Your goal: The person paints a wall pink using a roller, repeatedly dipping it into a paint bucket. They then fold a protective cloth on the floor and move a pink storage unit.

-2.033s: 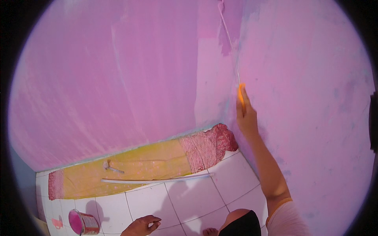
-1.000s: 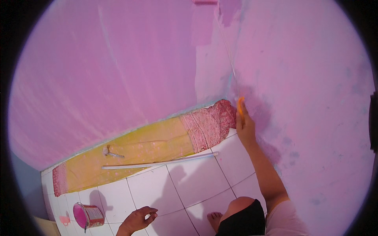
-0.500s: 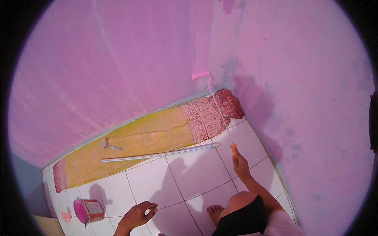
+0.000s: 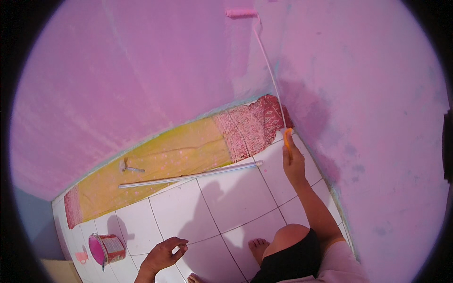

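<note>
My right hand (image 4: pixel 293 162) is closed round the orange handle (image 4: pixel 288 137) of a paint roller. From the handle a long, thin pink rod runs up to the pink roller head (image 4: pixel 241 13), which is against the purple-pink wall (image 4: pixel 179 61) left of the corner. My left hand (image 4: pixel 164 254) hangs over the white tiles with its fingers loosely curled, a gap between thumb and fingers, and nothing seen in it. To its left stands a paint bucket (image 4: pixel 113 249) with bright pink paint inside.
A yellow cloth with red patterned ends (image 4: pixel 174 147) lies along the wall's foot. On it rest a small brush-like tool (image 4: pixel 131 167) and part of a long pale pole (image 4: pixel 188 177). A pink cup-like thing (image 4: pixel 81 256) is beside the bucket. The adjoining wall (image 4: pixel 377 141) rises at right.
The roller head has moved up the wall from near the floor. My right hand has risen and gone forward with the handle. My left hand has hardly moved.
</note>
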Available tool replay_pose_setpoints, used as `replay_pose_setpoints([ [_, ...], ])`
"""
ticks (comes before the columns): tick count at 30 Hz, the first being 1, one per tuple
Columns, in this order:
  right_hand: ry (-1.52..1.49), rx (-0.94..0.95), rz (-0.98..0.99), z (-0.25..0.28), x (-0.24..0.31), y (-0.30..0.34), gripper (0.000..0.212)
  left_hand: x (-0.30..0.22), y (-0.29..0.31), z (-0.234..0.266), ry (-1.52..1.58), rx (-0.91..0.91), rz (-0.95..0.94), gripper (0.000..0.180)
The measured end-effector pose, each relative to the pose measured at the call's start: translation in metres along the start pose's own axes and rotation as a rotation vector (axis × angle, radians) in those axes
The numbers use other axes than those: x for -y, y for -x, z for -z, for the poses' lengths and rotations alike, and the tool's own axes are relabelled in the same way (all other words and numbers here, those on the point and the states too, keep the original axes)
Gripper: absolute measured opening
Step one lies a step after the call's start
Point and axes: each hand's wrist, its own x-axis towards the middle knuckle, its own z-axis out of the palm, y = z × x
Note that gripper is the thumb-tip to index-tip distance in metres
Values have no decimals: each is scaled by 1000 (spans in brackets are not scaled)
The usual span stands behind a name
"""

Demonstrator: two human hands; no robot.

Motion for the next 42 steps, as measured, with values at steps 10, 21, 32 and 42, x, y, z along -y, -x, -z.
replay_pose_setpoints([
  [10, -10, 237, -274, -28, -44, 125, 54, 0, -5, -4, 12, 38, 11, 25],
  [21, 9, 220, -221, -18, -42, 130, 52, 2, -2, -2, -3, 17, 0, 25],
  [32, -21, 72, -43, -28, -44, 117, 54, -2, -5, -7, 7, 41, 18, 25],
  [42, -13, 277, -285, -23, -58, 139, 50, 2, -6, -8, 17, 45, -15, 26],
])
